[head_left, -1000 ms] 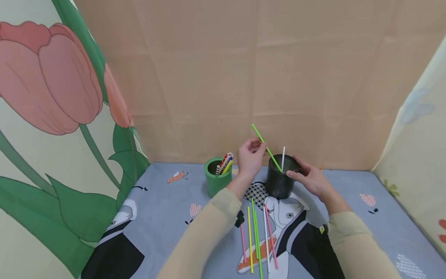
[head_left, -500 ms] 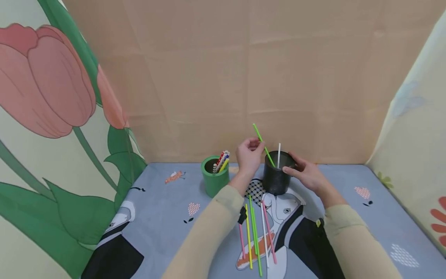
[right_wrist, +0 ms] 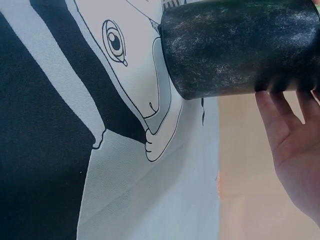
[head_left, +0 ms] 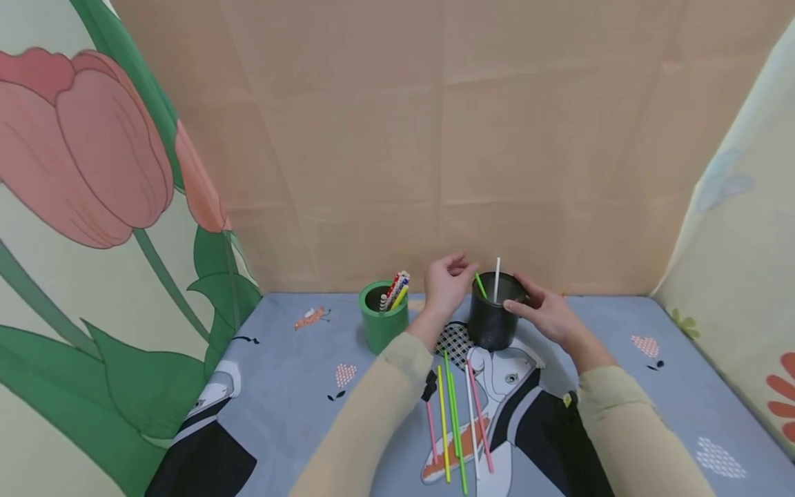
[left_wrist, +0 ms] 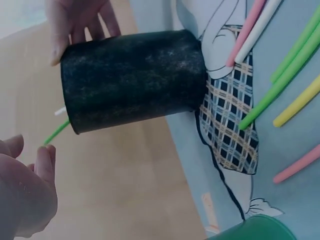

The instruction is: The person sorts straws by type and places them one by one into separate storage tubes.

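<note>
A black cup (head_left: 493,321) stands upright on the patterned cloth. My right hand (head_left: 549,314) holds it, thumb on the near side by the rim and fingers around the side, which the right wrist view also shows. Inside the cup, a white straw (head_left: 497,275) pokes up high and a light green straw (head_left: 480,283) shows only its upper end. Just left of the rim is my left hand (head_left: 448,283). In the left wrist view its fingertips (left_wrist: 45,156) are right at the green straw's top, and the thumb is spread away from them.
A green cup (head_left: 379,331) with several patterned straws (head_left: 396,288) and a yellow one stands left of the left hand. Pink, yellow (head_left: 444,421), green and white straws lie on the cloth (head_left: 298,400) nearer me. A tan sheet (head_left: 348,172) hangs behind.
The green straw, earlier pinched in my left hand and sticking up tall, has sunk into the black cup. The left fingers have loosened from it. The right hand keeps holding the cup.
</note>
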Motion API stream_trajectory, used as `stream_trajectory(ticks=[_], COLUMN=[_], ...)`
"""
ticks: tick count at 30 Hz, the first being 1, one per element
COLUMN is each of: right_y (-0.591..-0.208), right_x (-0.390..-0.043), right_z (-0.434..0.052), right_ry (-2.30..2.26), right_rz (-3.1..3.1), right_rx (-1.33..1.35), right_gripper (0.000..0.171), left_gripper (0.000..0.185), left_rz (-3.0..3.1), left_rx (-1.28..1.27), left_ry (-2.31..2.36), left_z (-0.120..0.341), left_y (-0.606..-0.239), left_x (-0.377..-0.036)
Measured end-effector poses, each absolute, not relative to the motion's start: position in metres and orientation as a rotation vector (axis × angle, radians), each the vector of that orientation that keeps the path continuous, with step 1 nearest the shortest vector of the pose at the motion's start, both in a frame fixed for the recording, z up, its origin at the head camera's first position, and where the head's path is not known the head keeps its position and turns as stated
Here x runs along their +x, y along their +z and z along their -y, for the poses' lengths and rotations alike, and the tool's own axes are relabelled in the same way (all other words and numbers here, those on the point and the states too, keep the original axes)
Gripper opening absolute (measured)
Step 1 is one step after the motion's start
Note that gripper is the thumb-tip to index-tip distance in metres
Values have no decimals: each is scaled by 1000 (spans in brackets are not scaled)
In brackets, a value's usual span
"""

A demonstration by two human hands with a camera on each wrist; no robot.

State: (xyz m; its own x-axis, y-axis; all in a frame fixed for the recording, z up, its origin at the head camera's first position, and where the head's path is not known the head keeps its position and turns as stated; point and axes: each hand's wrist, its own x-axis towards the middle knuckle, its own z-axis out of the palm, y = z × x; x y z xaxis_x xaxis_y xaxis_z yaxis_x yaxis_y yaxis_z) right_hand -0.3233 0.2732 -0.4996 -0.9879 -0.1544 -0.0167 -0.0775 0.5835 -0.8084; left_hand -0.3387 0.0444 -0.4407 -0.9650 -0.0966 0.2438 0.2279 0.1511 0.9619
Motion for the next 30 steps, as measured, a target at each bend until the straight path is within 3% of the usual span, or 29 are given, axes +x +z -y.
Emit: stream_trajectory(ticks=[9, 19, 30], right_y=[-498, -497, -497], right_x=[-321, -319, -319], right_z=[-274, -276, -275], right_ry=[-1355, -1336, -1345], right_rz=[-2756, -2749, -2747], right_rx=[-224, -184, -199], right_gripper=[94, 96, 96], left_gripper=[34, 24, 25], left_rz=[2158, 2174, 2105], left_rx=[-69, -232, -139], left_ry=[-1931, -1952, -2396], left_z=[-39, -22, 28], left_y=[-449, -458, -489], left_x=[-335, -304, -272])
